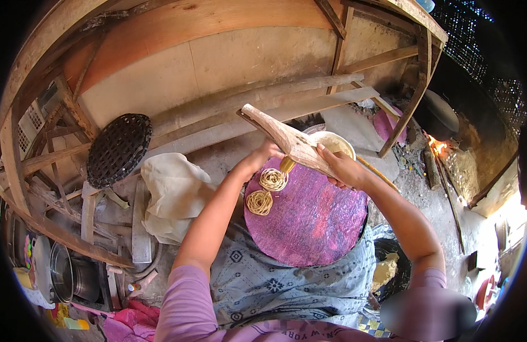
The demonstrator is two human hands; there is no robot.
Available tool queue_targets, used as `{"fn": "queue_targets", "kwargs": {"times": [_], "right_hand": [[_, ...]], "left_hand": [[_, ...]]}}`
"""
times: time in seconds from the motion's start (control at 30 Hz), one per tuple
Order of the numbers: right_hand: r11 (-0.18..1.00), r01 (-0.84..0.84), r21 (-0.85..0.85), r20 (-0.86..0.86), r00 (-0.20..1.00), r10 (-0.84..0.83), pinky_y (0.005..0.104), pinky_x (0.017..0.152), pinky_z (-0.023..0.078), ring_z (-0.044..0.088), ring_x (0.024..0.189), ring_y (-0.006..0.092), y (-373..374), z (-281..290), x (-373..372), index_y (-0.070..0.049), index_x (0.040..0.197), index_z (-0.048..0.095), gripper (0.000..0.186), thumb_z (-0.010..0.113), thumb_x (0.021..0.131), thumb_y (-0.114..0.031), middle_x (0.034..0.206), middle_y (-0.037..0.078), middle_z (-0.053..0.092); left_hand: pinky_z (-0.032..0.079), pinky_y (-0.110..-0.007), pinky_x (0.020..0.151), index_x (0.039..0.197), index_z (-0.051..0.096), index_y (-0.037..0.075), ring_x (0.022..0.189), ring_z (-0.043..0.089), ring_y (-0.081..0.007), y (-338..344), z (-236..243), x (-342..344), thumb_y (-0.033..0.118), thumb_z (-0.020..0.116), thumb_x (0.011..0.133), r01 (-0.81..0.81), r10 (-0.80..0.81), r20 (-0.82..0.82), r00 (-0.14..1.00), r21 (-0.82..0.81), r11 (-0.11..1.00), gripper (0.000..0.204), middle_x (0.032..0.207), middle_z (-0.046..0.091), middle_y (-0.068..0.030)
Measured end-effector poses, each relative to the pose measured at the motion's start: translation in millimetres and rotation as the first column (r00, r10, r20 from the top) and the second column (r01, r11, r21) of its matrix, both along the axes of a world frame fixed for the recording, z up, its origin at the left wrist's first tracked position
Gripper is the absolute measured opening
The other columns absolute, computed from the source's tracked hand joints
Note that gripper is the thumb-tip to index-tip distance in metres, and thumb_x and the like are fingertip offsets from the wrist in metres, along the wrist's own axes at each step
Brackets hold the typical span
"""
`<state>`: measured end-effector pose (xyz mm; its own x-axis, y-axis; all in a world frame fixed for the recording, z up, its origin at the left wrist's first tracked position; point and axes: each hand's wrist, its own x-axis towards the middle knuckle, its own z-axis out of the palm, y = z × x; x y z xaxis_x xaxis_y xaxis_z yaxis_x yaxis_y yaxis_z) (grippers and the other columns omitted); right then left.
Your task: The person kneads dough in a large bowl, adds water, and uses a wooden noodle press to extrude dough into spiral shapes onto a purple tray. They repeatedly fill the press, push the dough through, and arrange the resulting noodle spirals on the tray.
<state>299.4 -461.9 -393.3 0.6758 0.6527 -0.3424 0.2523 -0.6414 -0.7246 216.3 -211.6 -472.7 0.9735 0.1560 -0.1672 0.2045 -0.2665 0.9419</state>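
A long, pale wooden hand press (289, 139) slants across the front of me, held in both hands. My left hand (267, 153) is closed on its underside, towards the upper left end. My right hand (344, 170) wraps round the lower right end. Under the wood, a brass-coloured cylinder (287, 164) points down over a round purple mat (315, 222) on my lap. Two coils of thin dough strands lie on the mat's left side: the upper coil (273, 179) just below the cylinder, the lower coil (259, 203) nearer me.
Behind the press stands a white tub (346, 145) of pale dough. A dark basin (392, 273) with yellowish dough sits at my right. Further right, a fire (438, 146) burns beneath a black pot (437, 117). A black woven tray (119, 151) leans on wooden beams at left, near white sacking (175, 194).
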Motion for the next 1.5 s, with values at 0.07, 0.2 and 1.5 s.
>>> {"fn": "queue_targets", "kwargs": {"times": [0.07,0.2,1.5], "right_hand": [[1.000,-0.002,0.028,-0.006,1.000,0.002,0.0324,0.048,0.045,0.056,0.052,0.0177,-1,-1,0,-0.002,0.092,0.065,0.082,0.033,0.088,-0.077,0.061,0.007,0.055],[0.999,0.016,0.047,-0.012,1.000,-0.015,0.0320,0.047,0.045,0.056,0.052,0.0169,-2,-5,1,-0.002,0.093,0.065,0.081,0.033,0.088,-0.077,0.060,0.007,0.054],[0.859,0.231,0.457,-0.218,0.965,-0.143,0.0258,0.038,0.031,0.040,0.040,0.0105,-128,-15,-29,-0.006,0.089,0.055,0.059,0.029,0.100,-0.058,0.054,0.002,0.047]], "left_hand": [[0.023,-0.039,0.114,0.145,0.038,0.003,0.138,0.035,-0.0226,-7,-7,5,0.073,0.004,0.092,0.063,-0.063,-0.064,0.996,0.005,0.998,0.094,0.142,0.049,-0.0131],[0.032,-0.036,0.108,0.131,0.054,0.000,0.121,0.051,-0.0208,-4,-16,17,0.074,0.004,0.091,0.071,-0.074,-0.072,0.995,-0.040,0.997,0.098,0.121,0.064,-0.0136],[0.027,-0.051,0.109,0.144,0.038,0.002,0.133,0.037,-0.0412,3,-84,-192,0.030,0.041,0.102,-0.549,0.311,0.456,0.834,0.741,0.387,0.050,0.150,0.035,-0.0200]]}}
